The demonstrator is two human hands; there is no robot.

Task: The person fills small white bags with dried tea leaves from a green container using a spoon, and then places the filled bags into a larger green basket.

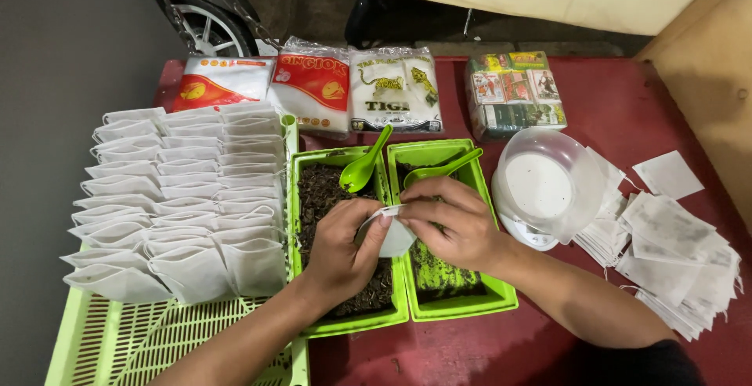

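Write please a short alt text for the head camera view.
Both hands, left hand and right hand, hold a small white filter bag above two green trays of dark loose tea. Filled bags stand in rows on a green crate.

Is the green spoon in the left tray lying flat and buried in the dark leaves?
No. The green spoon leans on the tray's far rim, its bowl resting on top of the leaves.

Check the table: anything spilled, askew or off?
Nothing spilled. The empty bags at right lie in a loose, fanned heap, one sheet apart from it, unlike the tidy filled bags in the slatted tray. The left hand and right hand hold one small white bag over the tea trays.
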